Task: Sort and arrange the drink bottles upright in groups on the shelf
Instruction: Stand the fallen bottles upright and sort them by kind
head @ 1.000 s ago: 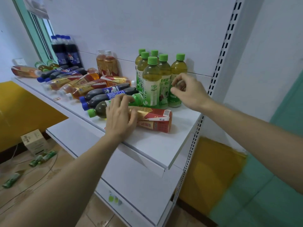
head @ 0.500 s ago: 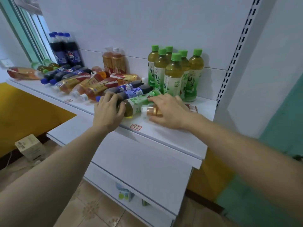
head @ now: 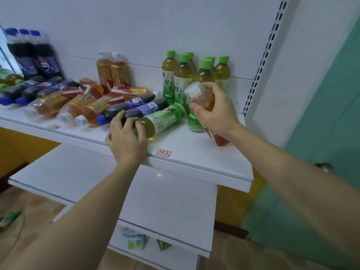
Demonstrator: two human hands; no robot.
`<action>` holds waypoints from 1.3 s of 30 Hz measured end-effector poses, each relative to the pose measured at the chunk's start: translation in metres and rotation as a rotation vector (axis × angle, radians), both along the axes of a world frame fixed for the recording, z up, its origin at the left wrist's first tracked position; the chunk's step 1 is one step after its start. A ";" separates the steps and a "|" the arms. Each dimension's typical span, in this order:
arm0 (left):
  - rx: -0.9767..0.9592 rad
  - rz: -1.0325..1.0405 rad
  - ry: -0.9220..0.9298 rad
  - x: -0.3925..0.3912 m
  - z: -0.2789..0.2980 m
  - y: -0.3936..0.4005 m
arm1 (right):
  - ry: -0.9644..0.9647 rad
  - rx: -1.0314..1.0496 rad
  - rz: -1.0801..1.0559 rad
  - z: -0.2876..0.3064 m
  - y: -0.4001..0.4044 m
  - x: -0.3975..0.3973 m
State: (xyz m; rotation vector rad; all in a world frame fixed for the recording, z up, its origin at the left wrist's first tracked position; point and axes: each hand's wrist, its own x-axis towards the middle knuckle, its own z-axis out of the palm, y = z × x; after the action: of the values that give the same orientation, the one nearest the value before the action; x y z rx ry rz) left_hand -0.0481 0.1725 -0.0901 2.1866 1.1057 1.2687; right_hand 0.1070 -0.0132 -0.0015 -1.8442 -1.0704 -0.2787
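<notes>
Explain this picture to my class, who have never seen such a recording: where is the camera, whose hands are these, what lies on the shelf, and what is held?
No machine here: a person wears one camera on the head, looking down at their own bare hands. On the white shelf green tea bottles stand upright; cola and amber tea bottles lie mixed. The left hand grips a lying green tea bottle. The right hand holds a tilted amber tea bottle, white cap up.

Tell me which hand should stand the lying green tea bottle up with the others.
Left. The left hand already grips the lying green tea bottle at its cap end, while the right hand holds a red-labelled tea bottle off the shelf.
</notes>
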 end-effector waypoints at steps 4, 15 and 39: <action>0.012 -0.004 -0.021 -0.001 -0.002 0.002 | 0.144 0.246 -0.016 -0.008 -0.006 0.002; 0.019 -0.023 -0.037 -0.003 -0.001 -0.004 | 0.232 0.328 -0.056 -0.025 -0.004 -0.003; 0.458 -0.412 0.353 -0.028 0.025 0.144 | -0.676 -0.673 -0.173 -0.043 0.114 -0.111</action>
State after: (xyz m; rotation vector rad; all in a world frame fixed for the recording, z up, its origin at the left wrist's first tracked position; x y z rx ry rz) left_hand -0.0760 0.3160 -0.0647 2.8710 0.4435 1.0463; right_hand -0.0045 0.1012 -0.0449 -2.5378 -1.5960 -0.7543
